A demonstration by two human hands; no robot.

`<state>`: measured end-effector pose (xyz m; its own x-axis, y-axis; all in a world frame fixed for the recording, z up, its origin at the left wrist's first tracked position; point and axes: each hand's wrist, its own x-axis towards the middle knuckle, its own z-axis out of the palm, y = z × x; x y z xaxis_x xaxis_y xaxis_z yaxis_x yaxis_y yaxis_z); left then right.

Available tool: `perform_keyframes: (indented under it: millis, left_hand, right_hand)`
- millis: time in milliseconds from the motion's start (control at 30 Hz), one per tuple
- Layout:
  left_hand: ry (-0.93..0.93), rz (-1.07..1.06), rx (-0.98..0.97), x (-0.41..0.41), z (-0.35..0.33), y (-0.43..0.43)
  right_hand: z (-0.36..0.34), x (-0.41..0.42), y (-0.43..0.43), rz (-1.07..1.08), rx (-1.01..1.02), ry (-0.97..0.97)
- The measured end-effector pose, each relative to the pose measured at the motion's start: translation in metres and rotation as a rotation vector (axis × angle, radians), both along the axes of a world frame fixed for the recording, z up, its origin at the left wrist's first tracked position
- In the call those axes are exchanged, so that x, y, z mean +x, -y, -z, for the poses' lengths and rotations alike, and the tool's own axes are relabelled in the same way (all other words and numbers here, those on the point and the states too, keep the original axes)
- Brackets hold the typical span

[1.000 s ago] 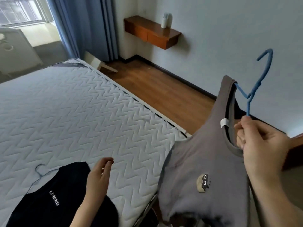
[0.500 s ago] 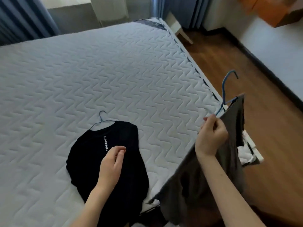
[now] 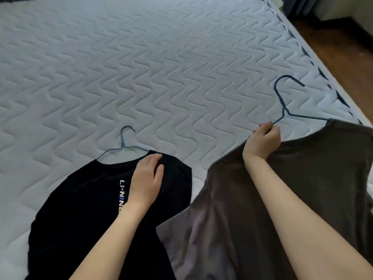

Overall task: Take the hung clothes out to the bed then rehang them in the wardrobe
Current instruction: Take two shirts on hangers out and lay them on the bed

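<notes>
Bed [image 3: 141, 63] with a white quilted cover, viewed from above at its near edge. Black shirt [image 3: 80, 209] lies flat on the bed close to that edge, on the bed's left half, with its collar toward the bed's middle. White lettering runs down its chest and is partly hidden by the forearm. Hanger A [image 3: 123, 145], thin blue wire, sits inside the collar, and its hook and the upper ends of both arms lie bare on the bed just beyond the neckline. Left hand [image 3: 146, 178] rests palm down on the black shirt at the right side of the collar, fingers straight and together, gripping nothing.

Grey shirt [image 3: 232, 199] is spread over the bed's near right part, just beside the black shirt. Their edges meet low down, and which lies on top cannot be told. Hanger B [image 3: 284, 112], also blue wire, is threaded in the grey shirt. Its hook reaches out over the bed near the right edge, and one arm runs into the fabric at the far shoulder. Right hand [image 3: 262, 141] has its fingers curled, pinching the other arm of hanger B at the grey shirt's neckline. Whether cloth is also caught in the pinch cannot be told. Wooden floor [image 3: 347, 57] shows beyond the bed's right edge.
</notes>
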<state>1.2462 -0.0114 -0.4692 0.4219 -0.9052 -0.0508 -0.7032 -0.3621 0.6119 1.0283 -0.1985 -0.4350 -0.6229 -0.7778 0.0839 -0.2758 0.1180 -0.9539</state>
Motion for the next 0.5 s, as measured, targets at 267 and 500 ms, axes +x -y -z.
perform_keyframes:
  millis: [267,500]
  left_hand:
    - [0.302,0.04,-0.033,0.005,0.111,0.016]
    - [0.374,-0.003,-0.083,0.003,0.116,0.018]
  right_hand:
    - [0.12,0.001,0.02,-0.157,0.277,-0.144]
    - [0.141,0.006,0.028,-0.155,0.297,-0.44]
